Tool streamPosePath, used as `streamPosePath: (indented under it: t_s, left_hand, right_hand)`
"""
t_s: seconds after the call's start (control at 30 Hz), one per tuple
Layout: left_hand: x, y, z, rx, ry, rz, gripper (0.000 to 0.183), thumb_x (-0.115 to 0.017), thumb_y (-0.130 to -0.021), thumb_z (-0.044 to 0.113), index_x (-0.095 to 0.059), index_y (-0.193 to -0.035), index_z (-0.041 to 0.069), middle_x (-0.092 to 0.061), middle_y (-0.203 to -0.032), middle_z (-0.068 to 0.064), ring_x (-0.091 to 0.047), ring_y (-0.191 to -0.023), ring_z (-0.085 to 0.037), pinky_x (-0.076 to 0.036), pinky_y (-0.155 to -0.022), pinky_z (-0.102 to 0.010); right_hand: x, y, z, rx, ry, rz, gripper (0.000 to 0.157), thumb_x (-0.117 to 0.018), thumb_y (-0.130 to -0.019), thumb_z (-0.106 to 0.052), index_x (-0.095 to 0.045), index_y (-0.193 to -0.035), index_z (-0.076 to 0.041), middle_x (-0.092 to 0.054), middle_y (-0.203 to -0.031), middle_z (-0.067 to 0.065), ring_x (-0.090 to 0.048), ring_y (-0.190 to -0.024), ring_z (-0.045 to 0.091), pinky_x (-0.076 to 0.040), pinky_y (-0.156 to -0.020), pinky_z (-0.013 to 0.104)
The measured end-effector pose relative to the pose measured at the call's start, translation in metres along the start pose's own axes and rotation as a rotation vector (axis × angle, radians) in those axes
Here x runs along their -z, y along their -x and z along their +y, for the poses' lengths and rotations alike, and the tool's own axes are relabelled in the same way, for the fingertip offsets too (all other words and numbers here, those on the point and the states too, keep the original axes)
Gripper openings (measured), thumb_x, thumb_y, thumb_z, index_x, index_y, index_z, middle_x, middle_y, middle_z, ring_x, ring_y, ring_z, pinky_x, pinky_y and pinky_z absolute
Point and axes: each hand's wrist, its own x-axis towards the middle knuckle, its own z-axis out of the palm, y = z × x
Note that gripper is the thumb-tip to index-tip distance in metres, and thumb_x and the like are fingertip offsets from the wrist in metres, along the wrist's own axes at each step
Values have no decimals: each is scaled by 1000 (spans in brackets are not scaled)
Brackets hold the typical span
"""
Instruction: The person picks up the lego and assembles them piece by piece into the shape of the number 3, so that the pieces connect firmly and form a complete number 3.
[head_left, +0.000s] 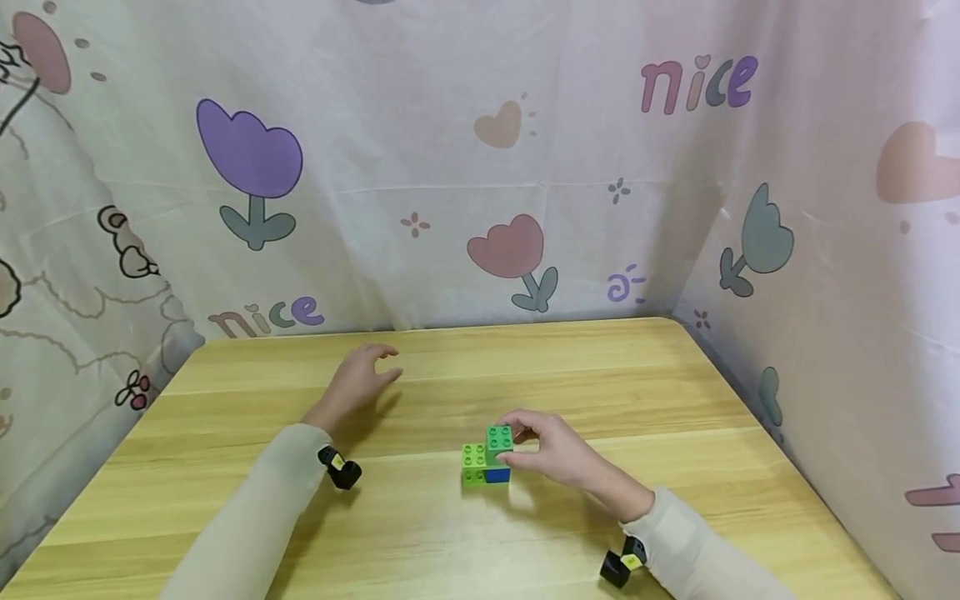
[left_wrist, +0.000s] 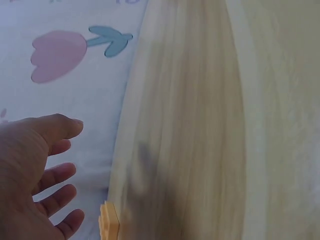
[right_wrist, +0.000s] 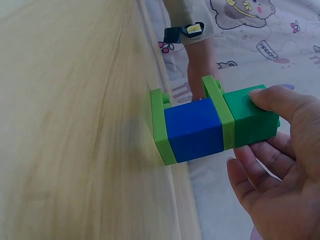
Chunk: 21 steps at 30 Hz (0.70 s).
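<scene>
My right hand (head_left: 558,450) pinches the dark green block (head_left: 498,442) at the top of a small stack of toy building blocks. Below that block, the right wrist view shows a light green plate (right_wrist: 221,112), a blue block (right_wrist: 194,131) and another light green plate (right_wrist: 163,130) at the base, on the table. The light green plates reach out past the blue block on one side. Off to the left, my left hand (head_left: 357,379) hovers over the table, fingers loosely bent and holding nothing. Near it in the left wrist view is an orange block (left_wrist: 109,221), partly cut off by the frame.
The wood-grain table (head_left: 420,533) ends at a patterned curtain (head_left: 390,92) at the back and sides. Small black wrist cameras sit at both cuffs, the left one (head_left: 341,469) and the right one (head_left: 622,562).
</scene>
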Motion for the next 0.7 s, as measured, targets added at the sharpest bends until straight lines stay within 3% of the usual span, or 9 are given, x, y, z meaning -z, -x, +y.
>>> streamPosePath:
  t_s: [0.43,0.7]
  left_hand:
    - [2,-12,-23,81,-74,-46,45,-66,-93,25,-57,-130,2,-48,-135,-29,-41,-122,-52,-33,-101,-63]
    - [0,-17,-34,186,-124,-71,50,-61,-94,26,-51,-137,1,-42,-137,-32,-38,-122,-52,-34,-95,-68]
  right_hand:
    - [0,0,0,-6,-2,-3,32,-77,-85,-19,-65,-115,-11,-65,-97,-9,-62,-90,16,-52,-85,41]
    - [0,0,2,-11,4,-3,31,-77,-86,-20,-66,-114,-13,-65,-98,-10,-62,-90,15,-52,-86,40]
